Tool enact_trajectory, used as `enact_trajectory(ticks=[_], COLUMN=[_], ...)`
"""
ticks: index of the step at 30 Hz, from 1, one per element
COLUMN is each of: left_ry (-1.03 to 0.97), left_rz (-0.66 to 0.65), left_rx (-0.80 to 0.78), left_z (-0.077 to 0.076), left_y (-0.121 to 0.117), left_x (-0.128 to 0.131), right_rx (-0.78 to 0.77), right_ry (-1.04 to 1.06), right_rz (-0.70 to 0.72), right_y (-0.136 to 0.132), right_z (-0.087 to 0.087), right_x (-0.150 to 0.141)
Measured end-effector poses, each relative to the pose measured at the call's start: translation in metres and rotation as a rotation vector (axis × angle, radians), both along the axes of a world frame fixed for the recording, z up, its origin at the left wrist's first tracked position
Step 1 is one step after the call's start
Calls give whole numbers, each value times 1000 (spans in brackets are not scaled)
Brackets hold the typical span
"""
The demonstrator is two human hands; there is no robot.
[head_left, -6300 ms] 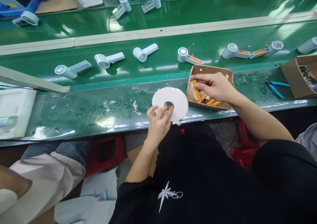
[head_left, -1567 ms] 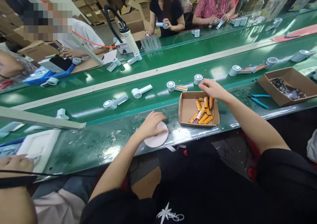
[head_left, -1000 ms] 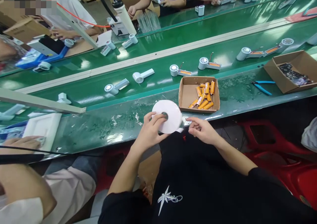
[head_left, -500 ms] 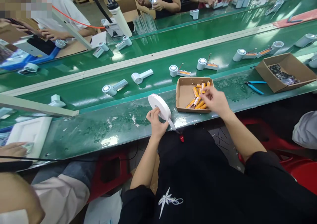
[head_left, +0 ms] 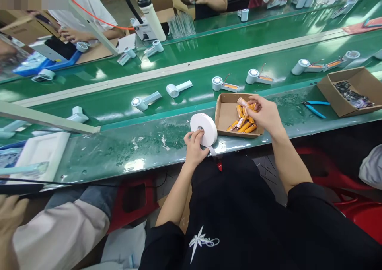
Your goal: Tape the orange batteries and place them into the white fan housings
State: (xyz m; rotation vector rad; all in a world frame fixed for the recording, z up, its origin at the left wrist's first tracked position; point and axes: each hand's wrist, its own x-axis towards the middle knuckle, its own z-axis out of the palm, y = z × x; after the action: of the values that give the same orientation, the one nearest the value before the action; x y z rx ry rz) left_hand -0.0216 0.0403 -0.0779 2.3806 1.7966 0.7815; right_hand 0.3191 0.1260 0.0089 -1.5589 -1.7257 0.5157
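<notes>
My left hand (head_left: 195, 150) grips a roll of white tape (head_left: 209, 127), fingers at its core, by the bench edge. A loose tape end (head_left: 212, 151) hangs from the roll towards a small red object (head_left: 220, 166) at my lap. Over the shallow cardboard box (head_left: 224, 110), my right hand (head_left: 266, 113) pinches one cylindrical battery (head_left: 242, 101) between its fingertips, tilted, with a pale end showing. Several orange batteries (head_left: 244, 126) lie heaped in the box beneath it. My fingers partly cover the held battery.
Handheld fan bodies (head_left: 219, 84) lie along the green conveyor (head_left: 193, 97) beyond the bench. Blue pliers (head_left: 316, 107) and a box of small dark parts (head_left: 343, 99) are at the right. A white foam tray (head_left: 58, 152) sits left, beside a co-worker's hand (head_left: 12, 212). Other people work opposite.
My right hand has closed on a battery and lifted it slightly from the heap. The tape roll has turned its flat side more towards me. The view has shifted a little.
</notes>
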Motion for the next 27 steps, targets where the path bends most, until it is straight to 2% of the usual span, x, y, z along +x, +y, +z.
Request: enact_trajectory(ticks=[2,4,7,10,12,16,19,24,27], left_ry=[2,13,52,76,85,82,69,111,134], left_rz=[-15,-30,-84,-139,-162,-216,-221,-199,-184], left_rx=[-6,-21,-40,9,78,240,306,235,234], left_z=[2,5,12,21,26,33,38,42,43], left_y=[-3,-8,-20,-32,-37,-41,-42,-46,-48], left_x=[2,7,13,16,16,15,16,19,20], right_rx=[19,-26,-50,56,145,377,471,476,304], right_ry=[260,477,631,608,555,470,414,396,519], right_rz=[76,157,166,154,194,251,244,243,230], right_y=[-15,-33,-59,-79,-86,-86,-86,-100,-108], right_z=[0,0,2,7,7,-1,-9,-23,-31], right_x=[-3,-10,-26,-42,-51,-62,-66,-72,-73])
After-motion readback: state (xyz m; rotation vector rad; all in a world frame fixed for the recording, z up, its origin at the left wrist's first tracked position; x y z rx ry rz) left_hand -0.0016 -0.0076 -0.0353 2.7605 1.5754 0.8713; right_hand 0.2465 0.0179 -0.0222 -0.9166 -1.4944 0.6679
